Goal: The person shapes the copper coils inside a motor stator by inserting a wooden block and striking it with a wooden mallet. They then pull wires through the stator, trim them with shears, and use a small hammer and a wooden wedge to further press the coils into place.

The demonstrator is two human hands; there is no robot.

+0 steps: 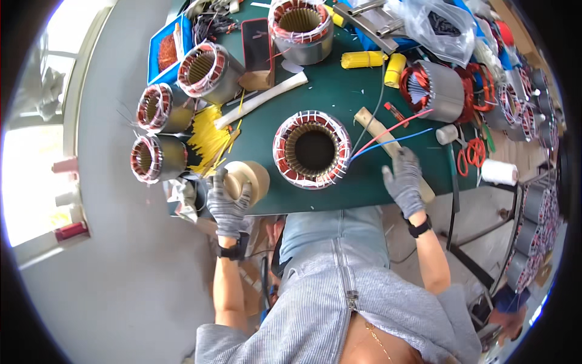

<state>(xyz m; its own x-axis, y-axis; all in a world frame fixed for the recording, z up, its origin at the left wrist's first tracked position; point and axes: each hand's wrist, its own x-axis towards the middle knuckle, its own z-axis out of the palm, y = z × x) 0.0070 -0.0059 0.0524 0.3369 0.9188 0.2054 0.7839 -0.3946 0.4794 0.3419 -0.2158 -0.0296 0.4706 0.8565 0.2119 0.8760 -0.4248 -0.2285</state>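
left hand [229,203] of mine is half curled on a cream roll [259,183], thumb and fingers apart; i can't tell how tight. the roll sits by the near edge of the green bench [370,189], just left of the fat wound ring [284,151]. my right hand [404,179], on the ring's other side, is loosely open over a long tan stick [374,127] that slants up and left. more rings [159,159] stand far left, near a bright window [36,182].
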